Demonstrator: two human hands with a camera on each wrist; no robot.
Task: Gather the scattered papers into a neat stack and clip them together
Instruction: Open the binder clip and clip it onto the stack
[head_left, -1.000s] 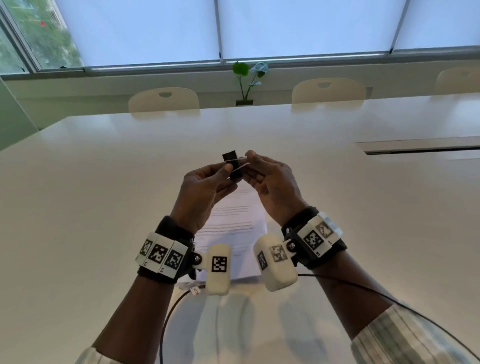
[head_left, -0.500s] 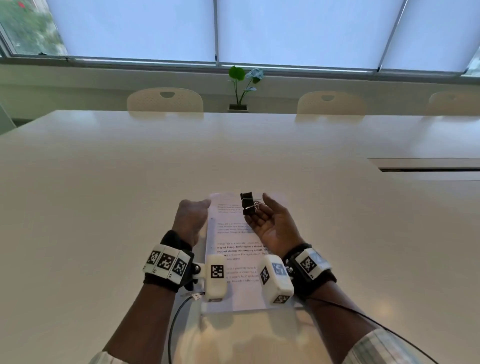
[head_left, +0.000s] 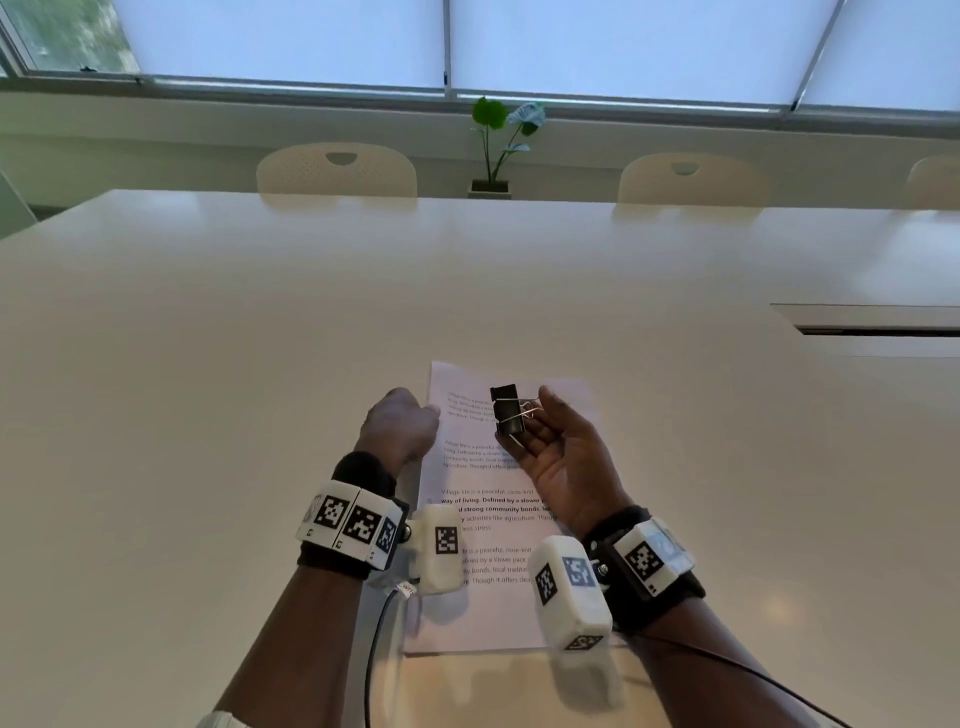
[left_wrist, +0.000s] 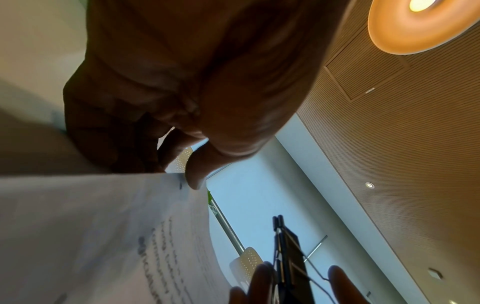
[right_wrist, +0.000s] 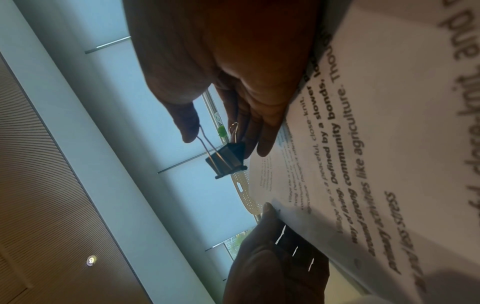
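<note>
A big white table in a bright room

Far past the hands, pale chairs (head_left: 336, 169) stand along the table (head_left: 208, 338). A small green plant (head_left: 498, 140) sits under wide windows (head_left: 623, 47). A round lamp (left_wrist: 423, 22) glows above.

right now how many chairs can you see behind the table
3. One chair stands left of the plant, a second right of it, and a third is cut off at the right edge. More may lie out of frame.

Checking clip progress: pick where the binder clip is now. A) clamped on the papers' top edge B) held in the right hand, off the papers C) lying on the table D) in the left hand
B: the right hand pinches the binder clip by its wire handles, clear of the papers; the left hand grips the papers' edge.
</note>
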